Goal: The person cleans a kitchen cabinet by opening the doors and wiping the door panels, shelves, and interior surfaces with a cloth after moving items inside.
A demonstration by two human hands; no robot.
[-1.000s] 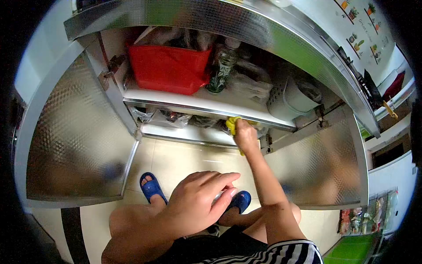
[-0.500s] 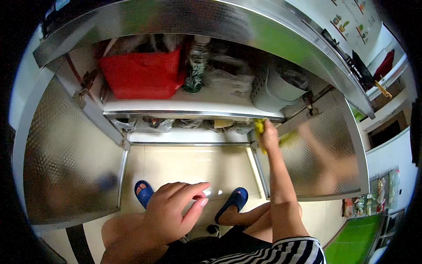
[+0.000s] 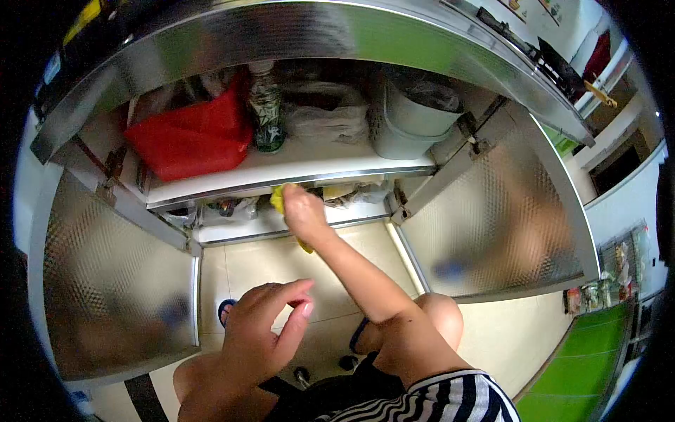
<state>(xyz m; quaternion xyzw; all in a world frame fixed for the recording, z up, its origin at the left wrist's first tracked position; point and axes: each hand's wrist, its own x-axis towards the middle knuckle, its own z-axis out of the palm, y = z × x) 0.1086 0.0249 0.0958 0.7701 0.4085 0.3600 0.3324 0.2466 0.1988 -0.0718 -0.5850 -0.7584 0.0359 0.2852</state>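
My right hand [image 3: 306, 214] is closed around a yellow cloth [image 3: 278, 200], part of which hangs below the hand. It holds the cloth at the front metal edge [image 3: 235, 192] of the cabinet's middle shelf, left of centre. My left hand [image 3: 261, 325] hovers over my lap with nothing in it, fingers curved and thumb apart. On the shelf above are a red plastic bin [image 3: 190, 137], a clear bottle with a green label [image 3: 266, 116], a bundle of plastic bags [image 3: 327, 119] and a pale grey bucket [image 3: 415, 119].
The frosted cabinet doors stand open at left [image 3: 119, 260] and right [image 3: 499, 218]. Bagged items [image 3: 242, 209] lie on the lower shelf. A metal counter edge [image 3: 281, 42] runs overhead. A wok [image 3: 559, 63] sits at the upper right.
My right hand has moved left along the shelf edge with the cloth, from the right end to left of centre. My left hand stays empty over my lap. The red bin looks more tilted.
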